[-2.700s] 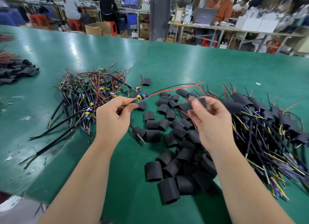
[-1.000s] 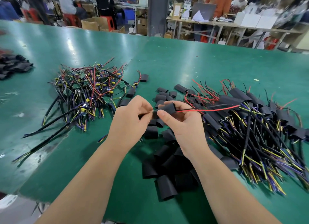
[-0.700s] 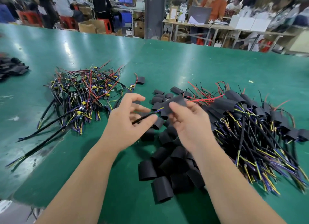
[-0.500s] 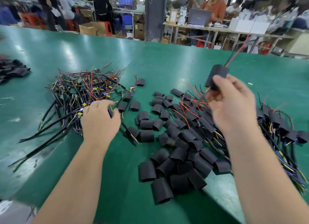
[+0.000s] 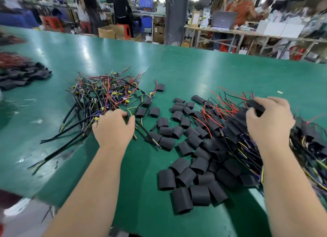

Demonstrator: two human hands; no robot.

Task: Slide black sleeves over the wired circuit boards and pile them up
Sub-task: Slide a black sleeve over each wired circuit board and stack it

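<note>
Pinching a sleeved board (image 5: 256,107) in the right hand (image 5: 269,125) grip over the finished pile (image 5: 231,128) toward the table's (image 5: 194,68) right edge. Curling the left hand (image 5: 113,127) into the wired circuit boards (image 5: 104,95); grip there not discernible. Advising laying wires parallel and lifting one board only.

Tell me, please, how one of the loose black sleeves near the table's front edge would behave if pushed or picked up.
The loose black sleeves look thin and hollow, so one is probably light and easily squashed. Lying flattened on the green table, one would likely slide, not roll, when pushed.
</note>
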